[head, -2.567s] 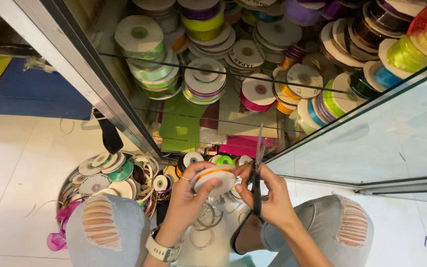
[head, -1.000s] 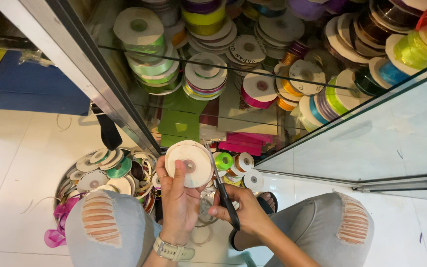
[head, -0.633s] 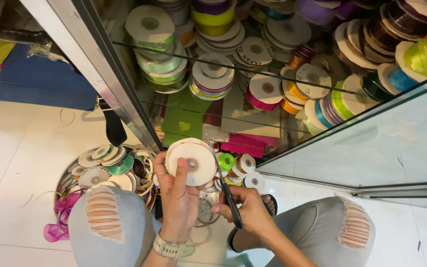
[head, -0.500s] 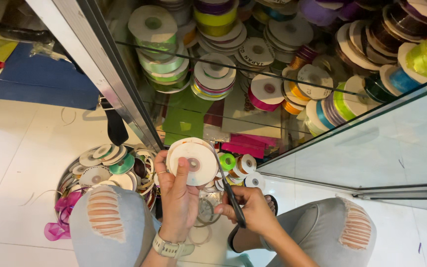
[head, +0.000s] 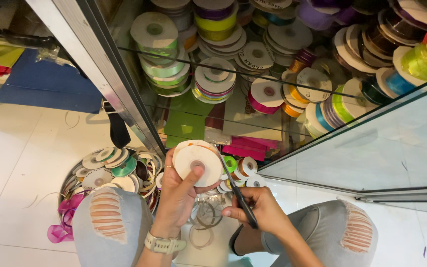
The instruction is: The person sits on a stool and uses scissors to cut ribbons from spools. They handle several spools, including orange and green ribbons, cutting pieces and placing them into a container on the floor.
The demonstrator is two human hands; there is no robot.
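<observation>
My left hand [head: 176, 193] holds a white ribbon spool [head: 197, 162] flat side up, thumb pressed near its centre hole. My right hand [head: 258, 210] grips black scissors [head: 235, 190], their blades pointing up along the spool's right edge. Both hands hover above the floor between my knees in ripped light jeans. Small spools, green [head: 230, 163] and orange-white [head: 246, 166], lie on the floor just behind the hands.
A round basket [head: 67, 185] of ribbon spools sits on the white tiled floor by my left knee, pink ribbon [head: 60, 225] trailing out. Ahead stands a glass cabinet [head: 352, 153] with metal frame, its shelves stacked with several coloured ribbon rolls. Empty ribbon rings [head: 206, 217] lie below my hands.
Earlier both hands worked the spool edge-on with the scissors upright. The left hand then turned the spool flat side up and raised it; the right hand dropped lower with the scissors angled.
</observation>
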